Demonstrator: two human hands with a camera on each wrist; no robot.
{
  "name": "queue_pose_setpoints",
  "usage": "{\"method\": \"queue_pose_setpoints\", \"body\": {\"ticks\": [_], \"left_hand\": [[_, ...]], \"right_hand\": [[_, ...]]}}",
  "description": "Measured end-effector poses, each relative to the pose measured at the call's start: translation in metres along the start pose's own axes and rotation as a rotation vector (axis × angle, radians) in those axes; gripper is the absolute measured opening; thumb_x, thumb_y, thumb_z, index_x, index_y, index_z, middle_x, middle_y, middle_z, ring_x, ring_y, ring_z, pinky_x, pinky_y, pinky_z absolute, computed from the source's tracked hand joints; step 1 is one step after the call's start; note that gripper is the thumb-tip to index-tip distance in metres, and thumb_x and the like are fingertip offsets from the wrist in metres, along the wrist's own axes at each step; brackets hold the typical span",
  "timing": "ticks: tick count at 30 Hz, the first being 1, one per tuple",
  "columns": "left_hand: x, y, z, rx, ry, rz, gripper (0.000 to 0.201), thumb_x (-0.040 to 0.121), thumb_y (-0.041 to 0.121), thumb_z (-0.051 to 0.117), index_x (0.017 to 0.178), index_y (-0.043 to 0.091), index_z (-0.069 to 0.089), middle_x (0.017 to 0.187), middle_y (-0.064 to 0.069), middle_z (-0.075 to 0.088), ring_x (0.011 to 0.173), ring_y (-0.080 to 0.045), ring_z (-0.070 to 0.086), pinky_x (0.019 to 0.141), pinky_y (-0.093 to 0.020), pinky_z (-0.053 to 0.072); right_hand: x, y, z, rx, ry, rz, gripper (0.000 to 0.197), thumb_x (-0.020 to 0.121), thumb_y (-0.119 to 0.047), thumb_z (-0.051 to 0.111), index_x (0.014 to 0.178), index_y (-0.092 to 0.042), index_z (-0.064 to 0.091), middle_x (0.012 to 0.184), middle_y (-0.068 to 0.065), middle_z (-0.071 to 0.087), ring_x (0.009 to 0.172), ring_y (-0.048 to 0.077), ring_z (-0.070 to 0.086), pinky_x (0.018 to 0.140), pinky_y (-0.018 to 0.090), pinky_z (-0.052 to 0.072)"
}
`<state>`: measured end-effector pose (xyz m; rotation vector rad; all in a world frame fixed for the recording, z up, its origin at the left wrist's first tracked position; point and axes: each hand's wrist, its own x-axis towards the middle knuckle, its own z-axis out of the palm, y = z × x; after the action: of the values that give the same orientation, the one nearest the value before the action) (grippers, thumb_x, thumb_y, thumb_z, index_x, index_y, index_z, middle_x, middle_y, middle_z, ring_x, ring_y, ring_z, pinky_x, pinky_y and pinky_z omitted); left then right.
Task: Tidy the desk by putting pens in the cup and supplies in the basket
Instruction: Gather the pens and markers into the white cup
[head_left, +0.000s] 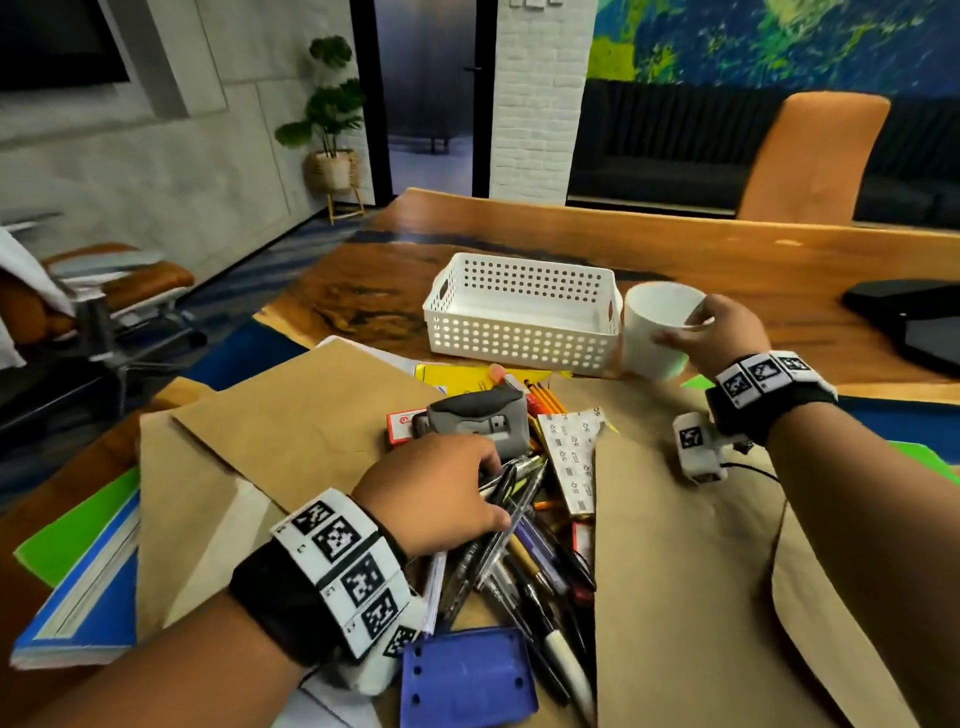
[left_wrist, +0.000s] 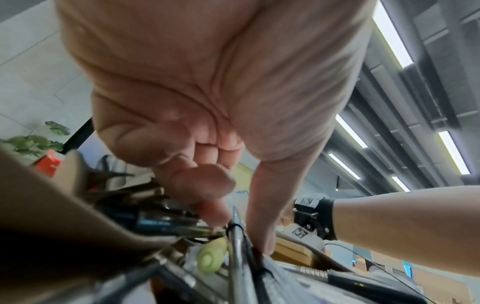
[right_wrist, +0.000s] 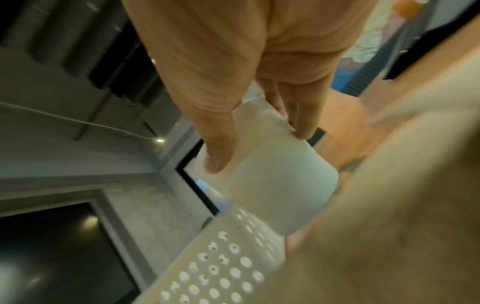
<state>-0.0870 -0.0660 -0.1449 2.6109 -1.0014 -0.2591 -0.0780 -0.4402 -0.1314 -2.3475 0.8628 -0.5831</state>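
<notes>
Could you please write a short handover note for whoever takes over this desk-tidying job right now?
Left hand: fingers curled round a few pens from the pen pile between the brown envelopes.
Right hand: grips the rim of the white cup, which stands right of the white basket.
Done: nothing visible in the basket or cup yet.
Left: all pens into the cup; the grey stapler, pencils, blue block and other supplies into the basket.
</notes>
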Motion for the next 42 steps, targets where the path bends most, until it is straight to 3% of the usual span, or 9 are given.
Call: {"method": "queue_pose_setpoints", "body": {"ticks": [6,13,16,19,22,25,30,36,42], "left_hand": [[0.0,0.0,0.003,0.007,-0.031,-0.055,0.03,0.076,0.048,0.077,0.087,0.029,0.056,0.085,0.009,0.062,0.08,-0.011,0.06,0.076,-0.036,0.055],[-0.013,-0.014,-0.029,-0.689,0.087,-0.114,0.028,0.08,0.027,0.085,0.095,0.011,0.068,0.08,-0.015,0.068,0.067,-0.016,0.057,0.064,-0.033,0.044],[-0.021,-0.012,-0.054,-0.836,0.105,-0.094,0.025,0.088,0.026,0.075,0.104,0.009,0.065,0.094,-0.012,0.073,0.08,-0.023,0.067,0.066,-0.032,0.052],[-0.021,-0.001,-0.073,-0.971,0.103,-0.028,0.011,0.101,0.023,0.056,0.11,0.016,0.057,0.102,-0.018,0.075,0.094,-0.025,0.074,0.082,-0.036,0.058],[-0.015,0.012,-0.079,-0.887,0.05,0.045,0.027,0.101,0.031,0.051,0.125,0.02,0.055,0.077,-0.025,0.058,0.076,-0.033,0.072,0.071,-0.035,0.058],[0.0,0.026,-0.077,-0.673,-0.03,0.05,0.028,0.103,0.033,0.051,0.13,0.028,0.057,0.068,-0.011,0.052,0.054,-0.021,0.053,0.049,-0.026,0.046],[0.032,0.065,-0.089,-0.114,-0.164,0.221,0.06,0.095,0.01,0.057,0.143,0.045,0.05,0.104,0.012,0.069,0.064,0.0,0.061,0.054,-0.017,0.046],[0.055,0.099,-0.096,0.088,-0.135,0.373,0.046,0.094,0.032,0.068,0.139,0.038,0.058,0.11,0.019,0.067,0.086,0.008,0.061,0.082,-0.015,0.047],[0.04,0.077,-0.107,0.019,0.107,0.308,0.014,0.089,0.043,0.073,0.095,0.03,0.073,0.087,0.016,0.07,0.075,0.007,0.06,0.064,-0.011,0.041]], "right_hand": [[-0.07,-0.041,-0.067,0.254,0.028,-0.139,0.049,0.069,-0.036,0.088,0.094,-0.005,0.06,0.094,0.002,0.069,0.082,0.02,0.064,0.068,0.038,0.056],[-0.163,-0.016,-0.057,0.68,-0.149,-0.122,0.059,0.038,-0.035,0.094,0.075,-0.012,0.055,0.071,0.001,0.068,0.071,0.02,0.061,0.061,0.031,0.049],[-0.18,-0.001,-0.041,0.829,-0.225,-0.109,0.069,0.031,-0.041,0.098,0.082,-0.02,0.057,0.092,0.006,0.073,0.087,0.02,0.068,0.075,0.033,0.053],[-0.184,0.01,-0.03,0.908,-0.269,-0.074,0.095,0.047,-0.019,0.092,0.132,-0.032,0.051,0.132,0.003,0.059,0.111,0.015,0.065,0.085,0.026,0.055],[-0.185,0.016,-0.02,0.921,-0.337,-0.056,0.122,0.059,-0.005,0.092,0.155,-0.033,0.021,0.142,-0.003,0.05,0.109,0.0,0.062,0.076,0.011,0.053],[-0.183,0.022,-0.009,0.958,-0.389,-0.063,0.106,0.046,-0.018,0.096,0.138,-0.025,0.044,0.129,0.003,0.065,0.115,0.014,0.065,0.088,0.028,0.057],[-0.181,0.021,-0.004,0.974,-0.321,-0.096,0.105,0.036,-0.026,0.099,0.132,-0.029,0.054,0.124,-0.002,0.067,0.118,0.02,0.063,0.099,0.045,0.052],[-0.19,0.016,-0.004,0.97,-0.282,-0.2,0.1,0.045,-0.008,0.089,0.135,-0.031,0.052,0.128,-0.006,0.064,0.117,0.013,0.062,0.091,0.034,0.055],[-0.187,0.021,-0.002,1.041,-0.298,-0.196,0.101,0.045,0.002,0.09,0.135,-0.026,0.053,0.128,0.0,0.065,0.12,0.019,0.061,0.092,0.032,0.055]]}}
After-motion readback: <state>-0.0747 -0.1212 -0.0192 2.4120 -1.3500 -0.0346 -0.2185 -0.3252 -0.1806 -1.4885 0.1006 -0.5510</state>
